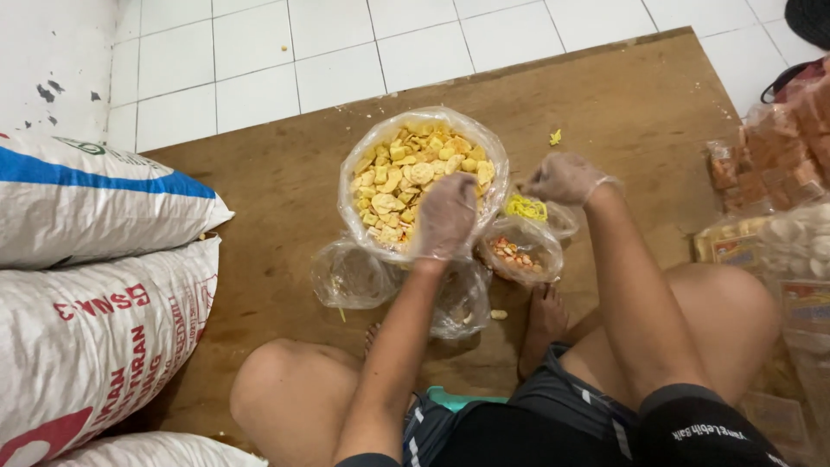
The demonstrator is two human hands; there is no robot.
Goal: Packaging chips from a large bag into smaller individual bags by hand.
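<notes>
Two gloved hands work over clear bags on a brown board (259, 199). Left hand (445, 216) dips curled into the big bag of yellow crackers (415, 177), fingers closed on some. Right hand (564, 179) is pinched together above a small bag of yellow noodles (529, 208); just below sits a bag of orange bits (519, 252).

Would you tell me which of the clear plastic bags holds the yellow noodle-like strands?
The small bag beneath the right hand; the big bag holds yellow crackers.
</notes>
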